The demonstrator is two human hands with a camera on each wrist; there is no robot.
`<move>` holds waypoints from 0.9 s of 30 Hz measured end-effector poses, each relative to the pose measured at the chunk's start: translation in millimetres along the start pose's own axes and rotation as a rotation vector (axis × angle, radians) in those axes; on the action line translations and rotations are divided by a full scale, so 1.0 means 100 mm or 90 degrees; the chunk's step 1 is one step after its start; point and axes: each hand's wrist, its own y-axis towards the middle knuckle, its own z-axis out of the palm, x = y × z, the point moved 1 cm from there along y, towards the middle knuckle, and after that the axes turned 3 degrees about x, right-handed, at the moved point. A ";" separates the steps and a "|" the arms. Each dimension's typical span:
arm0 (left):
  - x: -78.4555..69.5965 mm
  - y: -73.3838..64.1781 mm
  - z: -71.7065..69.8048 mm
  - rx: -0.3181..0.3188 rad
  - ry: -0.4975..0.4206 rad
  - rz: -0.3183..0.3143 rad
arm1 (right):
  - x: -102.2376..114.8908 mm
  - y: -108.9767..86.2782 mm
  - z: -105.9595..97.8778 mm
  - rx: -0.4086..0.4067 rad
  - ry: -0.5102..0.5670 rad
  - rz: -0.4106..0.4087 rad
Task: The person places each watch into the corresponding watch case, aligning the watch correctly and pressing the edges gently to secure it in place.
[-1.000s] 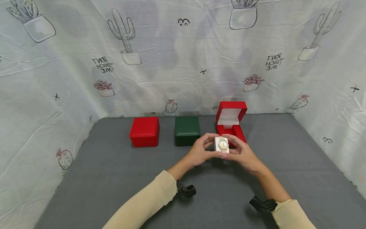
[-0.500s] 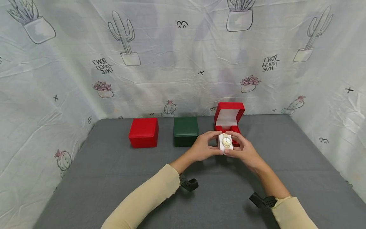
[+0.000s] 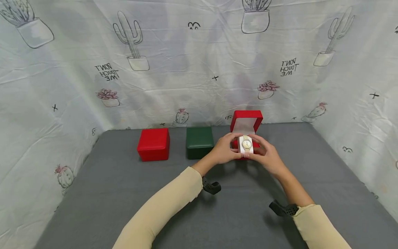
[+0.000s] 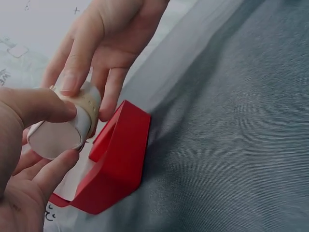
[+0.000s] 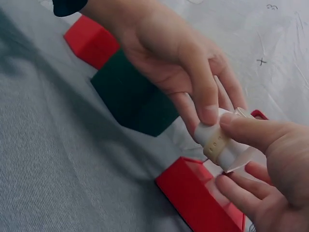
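A wristwatch (image 3: 247, 144) with a round pale face and cream strap is wrapped round a white cushion (image 4: 54, 137). Both hands hold it up, over the open red watch box (image 3: 246, 119). My left hand (image 3: 224, 149) pinches the cushion from the left side, thumb at the front and fingers behind. From the other side my right hand (image 3: 266, 156) grips it the same way. In the right wrist view the strap's holes show, and the box base (image 5: 193, 193) lies below the cushion. The raised lid has a white lining; the hands hide much of the base.
A shut green box (image 3: 199, 142) stands left of the open one, and a shut red box (image 3: 153, 144) farther left. All are on the grey cloth-covered table (image 3: 124, 193). A white curtain with cactus drawings (image 3: 174, 62) hangs behind.
Both hands have carried the watch on its cushion forward, from in front of the open red box to over its base. The head view has shifted slightly.
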 end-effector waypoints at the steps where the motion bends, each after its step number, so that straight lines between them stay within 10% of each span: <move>1: 0.00 0.03 0.00 -0.005 0.008 -0.005 | 0.00 0.01 -0.01 -0.014 -0.014 0.001; 14: 0.15 0.33 0.04 -0.003 0.129 -0.050 | -0.16 0.11 0.01 -0.144 -0.142 0.080; 27: 0.09 0.47 0.15 0.027 0.169 -0.048 | -0.22 0.06 -0.06 -0.144 -0.054 0.163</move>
